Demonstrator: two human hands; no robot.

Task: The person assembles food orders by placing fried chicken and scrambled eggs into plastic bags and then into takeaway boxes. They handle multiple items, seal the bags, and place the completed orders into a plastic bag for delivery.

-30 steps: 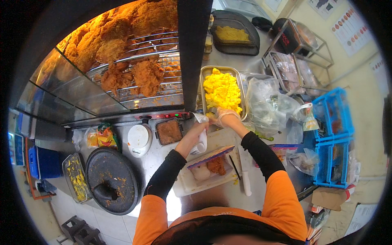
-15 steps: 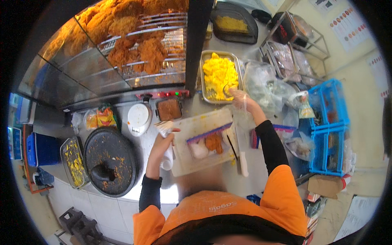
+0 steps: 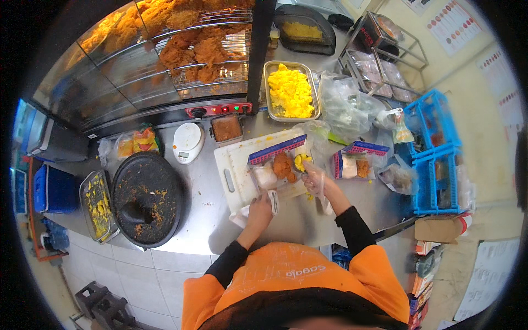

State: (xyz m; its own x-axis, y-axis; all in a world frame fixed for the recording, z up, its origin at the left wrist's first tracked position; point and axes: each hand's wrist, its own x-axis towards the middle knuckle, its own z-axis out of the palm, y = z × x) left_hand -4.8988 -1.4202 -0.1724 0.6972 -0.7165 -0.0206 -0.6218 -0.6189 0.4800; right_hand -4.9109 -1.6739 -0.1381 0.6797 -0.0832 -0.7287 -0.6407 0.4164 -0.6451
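A takeaway meal box (image 3: 276,152) with a blue and red edge stands open on the white cutting board (image 3: 231,159). Inside are a mound of white rice (image 3: 265,175) and a piece of fried chicken (image 3: 283,166). My right hand (image 3: 317,181), in a clear plastic glove, grips a spoon whose handle is mostly hidden. Its bowl carries yellow scrambled egg (image 3: 302,161) at the box's right end, beside the chicken. My left hand (image 3: 260,210) is closed on a white cloth (image 3: 240,216) at the board's near edge, just below the rice.
A metal tray (image 3: 291,116) of scrambled egg stands beyond the board. A second filled box (image 3: 352,165) lies to the right, near plastic bags (image 3: 346,104) and blue baskets (image 3: 437,181). Leftward are a white scale (image 3: 188,142), a stone mortar (image 3: 146,201) and a heated chicken cabinet (image 3: 220,108).
My right hand has come back from the egg tray to the box, bringing egg on the spoon. My left hand has moved right and nearer to me, with the cloth.
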